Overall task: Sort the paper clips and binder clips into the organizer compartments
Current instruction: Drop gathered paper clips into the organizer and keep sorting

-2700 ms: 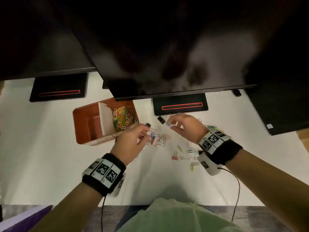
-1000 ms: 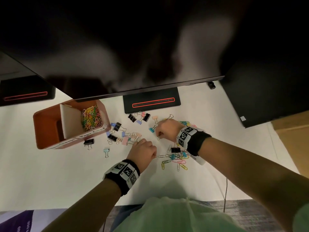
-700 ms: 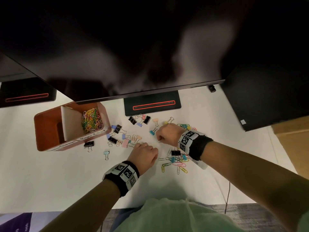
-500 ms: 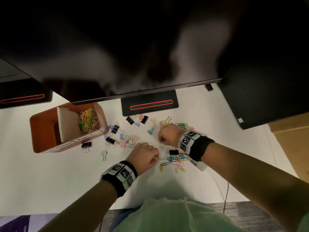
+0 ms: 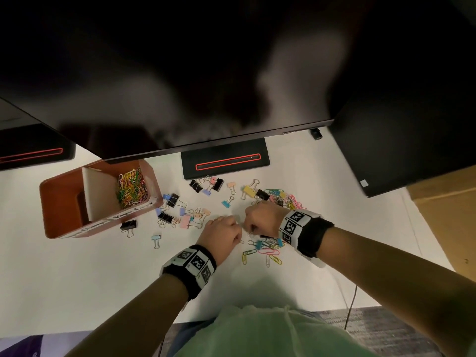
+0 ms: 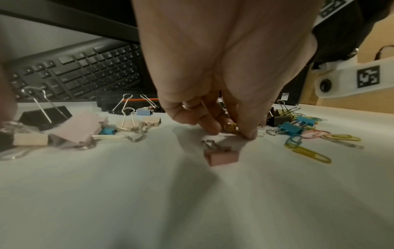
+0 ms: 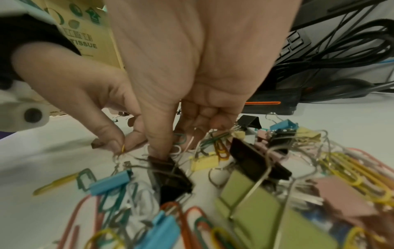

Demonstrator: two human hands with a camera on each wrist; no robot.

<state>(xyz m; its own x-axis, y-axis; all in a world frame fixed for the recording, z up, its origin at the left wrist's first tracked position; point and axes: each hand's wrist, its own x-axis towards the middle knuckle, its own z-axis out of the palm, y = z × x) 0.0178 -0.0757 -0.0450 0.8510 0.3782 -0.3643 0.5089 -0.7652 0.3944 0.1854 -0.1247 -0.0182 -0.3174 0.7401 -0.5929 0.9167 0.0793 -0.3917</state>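
An orange organizer (image 5: 51, 210) stands at the left, with coloured paper clips (image 5: 132, 188) in its right compartment. Binder clips (image 5: 180, 212) lie scattered between it and my hands. My left hand (image 5: 221, 231) pinches a yellow paper clip (image 7: 123, 149) just above the table. A pink binder clip (image 6: 221, 157) lies in front of that hand. My right hand (image 5: 260, 217) is down in a mixed pile, fingers curled round thin paper clips (image 7: 193, 134). Its thumb rests by a black binder clip (image 7: 170, 175). Loose paper clips (image 5: 268, 252) lie under both wrists.
A dark monitor (image 5: 206, 73) overhangs the back of the white desk, and its stand base (image 5: 224, 161) sits behind the clips. A keyboard (image 6: 85, 72) lies under the monitor. A cardboard box (image 5: 443, 210) stands at the right and cables (image 7: 341, 50) run behind the pile.
Both hands have left the spot beside the organizer and come down on the clip pile to its right. Over the last second they stayed there, closing in on each other.
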